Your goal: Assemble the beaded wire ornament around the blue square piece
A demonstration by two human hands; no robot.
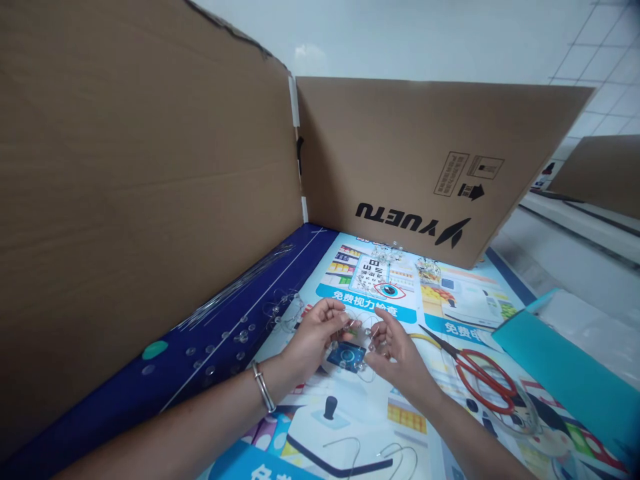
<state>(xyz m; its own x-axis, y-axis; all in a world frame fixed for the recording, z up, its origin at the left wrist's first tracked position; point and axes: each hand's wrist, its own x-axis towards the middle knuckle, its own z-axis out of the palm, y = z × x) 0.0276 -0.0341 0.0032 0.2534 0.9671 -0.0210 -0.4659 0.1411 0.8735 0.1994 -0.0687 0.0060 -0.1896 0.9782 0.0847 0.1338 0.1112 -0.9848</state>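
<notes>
My left hand [315,335] and my right hand [395,352] are raised close together over a printed poster [295,373]. Between them is a small piece of thin wire with clear suction cups [353,327], partly hidden by my fingers. My left fingertips pinch its wire. My right fingers are spread, with their tips touching or just beside the piece, and I cannot tell whether they grip it. A dark blue square card [347,357] lies just below both hands.
Red-handled scissors [483,380] lie to the right. Loose clear suction cups [225,347] and thin wires [240,287] sit on a dark blue strip at the left. A clear pile [387,253] sits far ahead. Cardboard panels [140,187] stand behind, and a teal folder [565,373] is at right.
</notes>
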